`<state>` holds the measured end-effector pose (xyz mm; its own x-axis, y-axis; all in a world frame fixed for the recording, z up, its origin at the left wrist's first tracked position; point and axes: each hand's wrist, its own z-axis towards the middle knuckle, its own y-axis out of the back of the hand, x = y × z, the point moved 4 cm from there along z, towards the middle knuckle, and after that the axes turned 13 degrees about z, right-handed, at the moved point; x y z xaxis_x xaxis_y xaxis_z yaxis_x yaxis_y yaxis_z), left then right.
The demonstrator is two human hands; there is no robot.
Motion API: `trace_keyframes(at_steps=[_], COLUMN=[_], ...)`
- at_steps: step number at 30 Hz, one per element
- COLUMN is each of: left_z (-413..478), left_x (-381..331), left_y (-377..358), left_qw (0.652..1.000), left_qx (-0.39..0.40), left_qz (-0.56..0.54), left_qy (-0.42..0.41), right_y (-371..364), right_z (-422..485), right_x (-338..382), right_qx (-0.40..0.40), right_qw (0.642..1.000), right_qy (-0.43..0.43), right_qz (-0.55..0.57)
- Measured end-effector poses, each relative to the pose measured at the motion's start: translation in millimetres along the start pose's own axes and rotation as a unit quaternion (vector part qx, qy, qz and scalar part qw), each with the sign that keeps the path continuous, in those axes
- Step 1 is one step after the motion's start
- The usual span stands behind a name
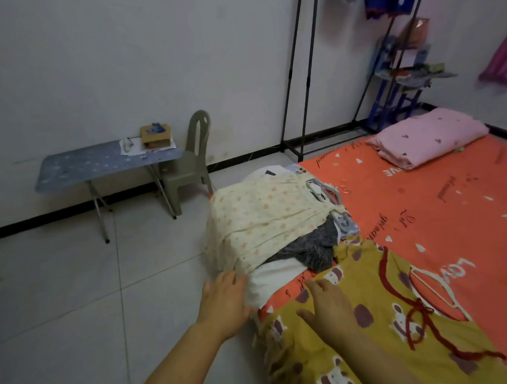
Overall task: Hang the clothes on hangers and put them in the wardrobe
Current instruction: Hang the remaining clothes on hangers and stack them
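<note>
Worn on the head, wide-angle, tilted forward and down across the near corner of the bed. Close over the left hand and right hand at lower centre. Farther off, facing the ironing board at mid left and the rack at upper right. Single view, so nothing shared with another.

Orange-sheeted bed with clothes pile, yellow garment, white hanger and folded pink blanket.

- clothes pile on the bed's left edge;
- pillow at its far end;
- chair beside ironing board, left of the bed;
- rack behind the bed
</note>
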<state>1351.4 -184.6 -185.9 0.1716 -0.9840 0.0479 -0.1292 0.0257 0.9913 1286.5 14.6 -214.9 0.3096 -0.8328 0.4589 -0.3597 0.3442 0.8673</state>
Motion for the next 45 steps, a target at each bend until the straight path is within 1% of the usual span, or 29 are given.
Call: trace_keyframes(at_steps=[4,9,11,16,20,24,28,33,38,45], left_z=[72,164,196,269,328,394,458,523,579,660], left_x=[39,91,107,125,122,114,104,80,54,16], left_y=[-3,-6,-3,1,-1,-3,3,13,11,-8], left_qw=[0.999,0.995,0.992,0.984,0.975,0.971,0.962,0.949,0.926,0.878], left_qx=[0.008,0.024,0.030,0.046,0.059,0.069,0.084,0.090,0.108,0.118], left_qz=[-0.003,-0.010,-0.007,0.006,0.013,0.031,0.051,0.067,0.083,0.103], left_qy=[-0.042,-0.097,-0.121,-0.172,-0.212,-0.229,-0.254,-0.293,-0.352,-0.452], right_y=[-8,-17,-16,-6,3,14,27,46,59,61], right_z=[68,145,169,218,265,323,376,426,462,507], right_x=[19,47,58,73,69,52,32,12,-9,-35], right_qx=[-0.009,-0.009,-0.021,-0.037,-0.047,-0.059,-0.049,-0.056,-0.073,-0.087], right_qw=[0.999,0.995,0.993,0.986,0.981,0.977,0.970,0.961,0.942,0.901], right_qy=[-0.032,-0.098,-0.118,-0.157,-0.180,-0.198,-0.227,-0.255,-0.309,-0.404], right_qz=[0.006,0.011,0.016,0.034,0.047,0.050,0.074,0.088,0.109,0.128])
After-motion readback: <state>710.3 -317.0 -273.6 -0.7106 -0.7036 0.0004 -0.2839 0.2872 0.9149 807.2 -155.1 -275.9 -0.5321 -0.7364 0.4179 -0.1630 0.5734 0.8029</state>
